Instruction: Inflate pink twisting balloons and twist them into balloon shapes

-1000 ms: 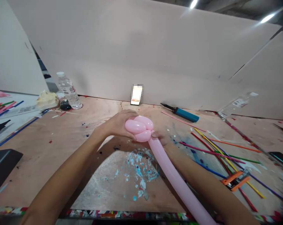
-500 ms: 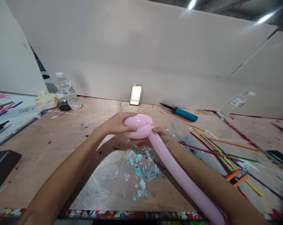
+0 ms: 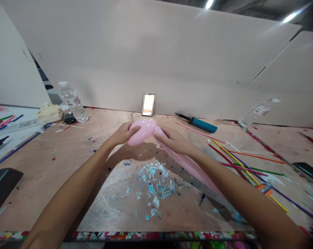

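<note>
A long pink balloon (image 3: 143, 132) is held up over the table between my two hands. My left hand (image 3: 125, 133) grips its folded, rounded end, the thumb lying across the near side. Just past the narrow twisted point, my right hand (image 3: 174, 140) is closed around the long section. From there the balloon's tail runs down to the right, partly hidden behind my right forearm.
A phone (image 3: 148, 104) leans against the white panel, a blue hand pump (image 3: 203, 125) to its right. Uninflated balloons (image 3: 239, 162) lie at right. Clear bottles (image 3: 74, 103) stand at both sides. Blue paint flakes mark the table (image 3: 94, 193).
My right hand has turned over and now wraps the long section from above. The folded end has tilted and shifted slightly left. The tail has swung behind my right forearm.
</note>
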Motion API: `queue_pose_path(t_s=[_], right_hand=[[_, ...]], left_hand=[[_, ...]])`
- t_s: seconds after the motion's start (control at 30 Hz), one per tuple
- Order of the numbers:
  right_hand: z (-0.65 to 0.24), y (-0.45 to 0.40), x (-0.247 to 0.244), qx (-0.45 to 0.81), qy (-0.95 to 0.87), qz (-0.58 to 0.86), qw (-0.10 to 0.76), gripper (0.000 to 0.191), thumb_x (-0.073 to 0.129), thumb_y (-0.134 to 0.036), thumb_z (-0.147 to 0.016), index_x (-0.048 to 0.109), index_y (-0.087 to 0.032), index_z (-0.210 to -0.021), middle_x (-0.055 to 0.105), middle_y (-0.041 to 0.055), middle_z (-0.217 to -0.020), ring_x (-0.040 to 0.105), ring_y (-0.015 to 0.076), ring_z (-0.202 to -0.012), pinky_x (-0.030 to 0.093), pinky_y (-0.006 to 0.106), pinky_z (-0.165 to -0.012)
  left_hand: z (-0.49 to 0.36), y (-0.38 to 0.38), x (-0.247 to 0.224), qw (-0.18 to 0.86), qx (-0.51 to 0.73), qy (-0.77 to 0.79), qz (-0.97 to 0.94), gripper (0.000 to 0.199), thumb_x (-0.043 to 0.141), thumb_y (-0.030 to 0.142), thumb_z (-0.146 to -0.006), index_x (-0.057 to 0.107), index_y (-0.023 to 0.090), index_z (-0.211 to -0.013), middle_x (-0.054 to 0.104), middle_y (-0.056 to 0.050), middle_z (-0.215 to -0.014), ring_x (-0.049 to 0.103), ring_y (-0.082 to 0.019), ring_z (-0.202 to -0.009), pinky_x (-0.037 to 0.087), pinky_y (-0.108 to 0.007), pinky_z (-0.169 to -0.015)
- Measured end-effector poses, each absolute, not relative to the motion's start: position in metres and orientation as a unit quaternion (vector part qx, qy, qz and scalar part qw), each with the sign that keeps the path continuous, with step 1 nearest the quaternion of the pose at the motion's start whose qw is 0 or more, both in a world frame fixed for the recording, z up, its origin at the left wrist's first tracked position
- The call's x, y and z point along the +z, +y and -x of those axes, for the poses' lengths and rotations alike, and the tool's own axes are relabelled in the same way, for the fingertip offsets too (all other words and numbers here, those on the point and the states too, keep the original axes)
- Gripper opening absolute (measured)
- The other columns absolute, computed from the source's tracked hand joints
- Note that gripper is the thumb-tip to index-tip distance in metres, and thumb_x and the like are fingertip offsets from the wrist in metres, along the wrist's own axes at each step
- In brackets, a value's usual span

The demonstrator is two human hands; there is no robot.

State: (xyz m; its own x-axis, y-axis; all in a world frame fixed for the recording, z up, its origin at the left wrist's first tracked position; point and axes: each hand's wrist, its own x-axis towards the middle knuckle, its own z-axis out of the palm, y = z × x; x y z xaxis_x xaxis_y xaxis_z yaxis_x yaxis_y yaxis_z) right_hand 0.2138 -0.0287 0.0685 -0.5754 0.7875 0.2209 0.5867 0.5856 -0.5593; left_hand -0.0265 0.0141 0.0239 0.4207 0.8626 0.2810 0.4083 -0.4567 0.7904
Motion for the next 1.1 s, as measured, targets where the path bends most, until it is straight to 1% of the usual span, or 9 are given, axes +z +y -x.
queue_pose_path(t_s=[0.07, 0.17, 0.3, 0.5, 0.87, 0.93, 1.0, 1.07, 1.1], right_hand=[[-0.207, -0.027, 0.065, 0.200, -0.836, 0.436, 0.266, 0.038, 0.038, -0.049, -0.094, 0.057, -0.020, -0.109, 0.064, 0.0103, -0.110, 0.059, 0.0251, -0.095, 0.046, 0.042, -0.082], [-0.198, -0.026, 0.062, 0.194, -0.803, 0.466, 0.316, 0.041, 0.041, -0.050, -0.092, 0.048, -0.018, -0.118, 0.061, 0.0137, -0.116, 0.059, 0.0258, -0.099, 0.046, 0.042, -0.083], [-0.191, -0.028, 0.064, 0.201, -0.800, 0.448, 0.346, 0.038, 0.044, -0.048, -0.092, 0.046, -0.020, -0.117, 0.060, 0.0124, -0.119, 0.058, 0.0245, -0.104, 0.045, 0.042, -0.087], [-0.192, -0.026, 0.070, 0.230, -0.826, 0.429, 0.285, 0.035, 0.039, -0.045, -0.094, 0.054, -0.022, -0.115, 0.061, 0.0106, -0.119, 0.057, 0.0248, -0.107, 0.046, 0.042, -0.088], [-0.202, -0.029, 0.092, 0.268, -0.851, 0.399, 0.212, 0.036, 0.039, -0.040, -0.095, 0.053, -0.021, -0.122, 0.062, 0.0096, -0.117, 0.061, 0.0223, -0.097, 0.051, 0.037, -0.081], [-0.206, -0.030, 0.091, 0.257, -0.860, 0.389, 0.206, 0.036, 0.040, -0.040, -0.094, 0.052, -0.023, -0.124, 0.061, 0.0084, -0.120, 0.060, 0.0229, -0.103, 0.049, 0.039, -0.086], [-0.208, -0.032, 0.088, 0.216, -0.867, 0.392, 0.219, 0.039, 0.042, -0.041, -0.094, 0.050, -0.024, -0.128, 0.060, 0.0082, -0.125, 0.058, 0.0244, -0.109, 0.048, 0.041, -0.090], [-0.207, -0.036, 0.085, 0.168, -0.869, 0.402, 0.236, 0.042, 0.043, -0.042, -0.093, 0.047, -0.024, -0.131, 0.058, 0.0093, -0.128, 0.057, 0.0262, -0.112, 0.046, 0.043, -0.092], [-0.206, -0.040, 0.083, 0.149, -0.869, 0.404, 0.244, 0.044, 0.043, -0.042, -0.093, 0.045, -0.024, -0.133, 0.058, 0.0100, -0.129, 0.057, 0.0270, -0.112, 0.046, 0.043, -0.092]], left_hand=[[0.023, 0.015, 0.022, 0.342, 0.364, 0.400, -0.769, 0.057, 0.040, 0.061, -0.086, 0.062, 0.010, -0.094, 0.063, -0.006, -0.082, 0.054, -0.015, -0.070, 0.043, -0.025, -0.061], [0.019, 0.016, 0.020, 0.368, 0.398, 0.362, -0.759, 0.056, 0.039, 0.060, -0.087, 0.059, 0.010, -0.102, 0.063, -0.009, -0.091, 0.055, -0.017, -0.078, 0.045, -0.026, -0.067], [0.025, 0.020, 0.018, 0.367, 0.404, 0.354, -0.760, 0.056, 0.043, 0.058, -0.085, 0.059, 0.008, -0.106, 0.063, -0.008, -0.089, 0.054, -0.016, -0.075, 0.044, -0.025, -0.064], [0.048, 0.028, 0.017, 0.292, 0.400, 0.410, -0.766, 0.051, 0.047, 0.053, -0.081, 0.063, 0.007, -0.099, 0.064, -0.008, -0.088, 0.056, -0.016, -0.073, 0.043, -0.025, -0.063], [0.064, 0.027, 0.026, 0.373, 0.318, 0.423, -0.762, 0.044, 0.047, 0.050, -0.085, 0.067, 0.012, -0.096, 0.066, -0.005, -0.076, 0.053, -0.011, -0.058, 0.038, -0.022, -0.051], [0.066, 0.025, 0.032, 0.385, 0.282, 0.390, -0.788, 0.042, 0.048, 0.049, -0.085, 0.066, 0.012, -0.097, 0.068, -0.007, -0.083, 0.058, -0.014, -0.066, 0.042, -0.024, -0.056], [0.063, 0.017, 0.043, 0.381, 0.266, 0.342, -0.817, 0.042, 0.051, 0.047, -0.084, 0.062, 0.015, -0.110, 0.067, -0.009, -0.105, 0.062, -0.018, -0.085, 0.048, -0.028, -0.069], [0.052, 0.003, 0.057, 0.329, 0.280, 0.327, -0.840, 0.056, 0.060, 0.046, -0.079, 0.050, 0.021, -0.129, 0.058, -0.010, -0.128, 0.059, -0.022, -0.107, 0.048, -0.033, -0.086], [0.045, -0.005, 0.063, 0.265, 0.294, 0.341, -0.853, 0.069, 0.068, 0.046, -0.072, 0.046, 0.023, -0.133, 0.055, -0.009, -0.132, 0.056, -0.023, -0.112, 0.047, -0.035, -0.091]])
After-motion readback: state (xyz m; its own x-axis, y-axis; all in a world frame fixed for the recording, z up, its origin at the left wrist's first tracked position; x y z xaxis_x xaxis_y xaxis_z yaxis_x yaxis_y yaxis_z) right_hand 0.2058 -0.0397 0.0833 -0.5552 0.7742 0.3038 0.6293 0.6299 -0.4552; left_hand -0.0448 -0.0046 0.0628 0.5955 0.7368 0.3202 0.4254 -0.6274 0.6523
